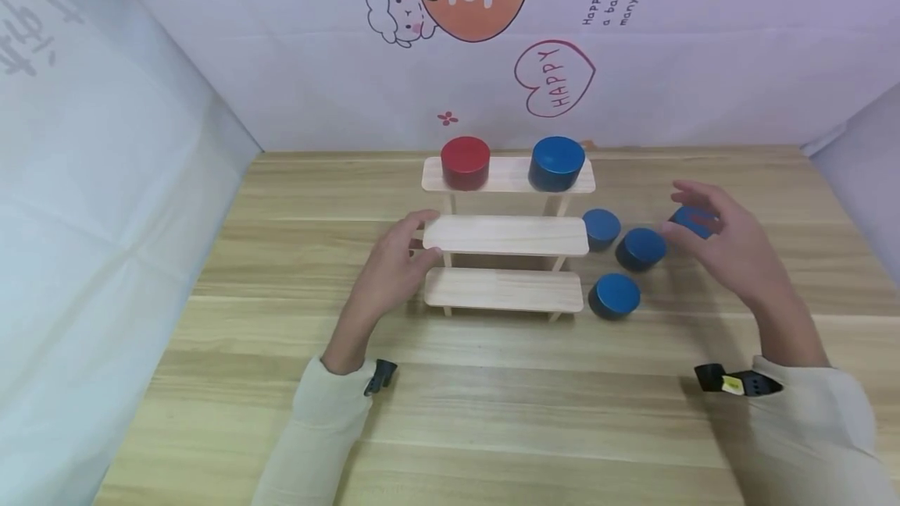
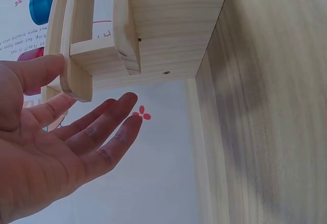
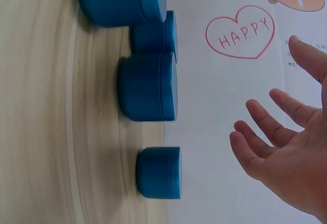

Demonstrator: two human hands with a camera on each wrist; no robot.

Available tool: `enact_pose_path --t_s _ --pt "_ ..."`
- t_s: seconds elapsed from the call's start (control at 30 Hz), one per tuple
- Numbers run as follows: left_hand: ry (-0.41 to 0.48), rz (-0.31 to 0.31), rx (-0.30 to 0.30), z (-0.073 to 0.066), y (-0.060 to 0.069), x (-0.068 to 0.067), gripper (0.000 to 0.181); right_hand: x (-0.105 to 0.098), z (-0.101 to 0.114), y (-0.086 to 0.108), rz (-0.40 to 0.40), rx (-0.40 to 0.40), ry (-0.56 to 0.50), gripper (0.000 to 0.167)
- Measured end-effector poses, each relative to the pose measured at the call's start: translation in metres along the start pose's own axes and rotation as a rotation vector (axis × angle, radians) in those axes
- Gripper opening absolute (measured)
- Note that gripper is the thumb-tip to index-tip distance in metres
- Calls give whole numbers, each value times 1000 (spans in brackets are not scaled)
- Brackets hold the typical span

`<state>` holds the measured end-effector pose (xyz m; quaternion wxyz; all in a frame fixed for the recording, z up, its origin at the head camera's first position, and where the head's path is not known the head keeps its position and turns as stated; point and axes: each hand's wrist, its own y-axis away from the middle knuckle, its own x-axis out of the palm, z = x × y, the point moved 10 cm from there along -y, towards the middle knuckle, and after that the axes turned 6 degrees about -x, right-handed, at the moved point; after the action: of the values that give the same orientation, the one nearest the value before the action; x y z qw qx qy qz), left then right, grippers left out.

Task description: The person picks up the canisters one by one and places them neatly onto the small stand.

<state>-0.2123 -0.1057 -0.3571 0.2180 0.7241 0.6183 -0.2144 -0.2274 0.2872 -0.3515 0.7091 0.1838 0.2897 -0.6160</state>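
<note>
A three-tier wooden display stand [image 1: 506,234] stands on the table. My left hand [image 1: 390,268] pinches the left end of its middle tier [image 2: 76,88] between thumb and forefinger, the other fingers held off it. On the top tier sit a red round tin [image 1: 466,164] and a blue round tin [image 1: 557,165]. Right of the stand, my right hand [image 1: 734,244] hovers with spread fingers and holds nothing. Near it are several blue tins, among them a front tin [image 1: 615,296], a middle tin [image 1: 641,249] and a far-right tin [image 3: 159,173], partly hidden by the hand in the head view.
One more blue tin [image 1: 601,229] stands close against the stand's right side. A white printed cloth [image 1: 316,92] hangs behind the table [image 1: 492,412], and another white cloth [image 1: 91,178] hangs along its left side.
</note>
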Motion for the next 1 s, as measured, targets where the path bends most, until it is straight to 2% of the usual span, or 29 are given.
enact_pose_path --t_s 0.67,1.0 --pt "15 7 -37 7 -1 -1 52 -14 -20 8 -19 45 26 68" --pt "30 -2 -28 9 1 -1 52 -27 -32 6 -30 25 66 69"
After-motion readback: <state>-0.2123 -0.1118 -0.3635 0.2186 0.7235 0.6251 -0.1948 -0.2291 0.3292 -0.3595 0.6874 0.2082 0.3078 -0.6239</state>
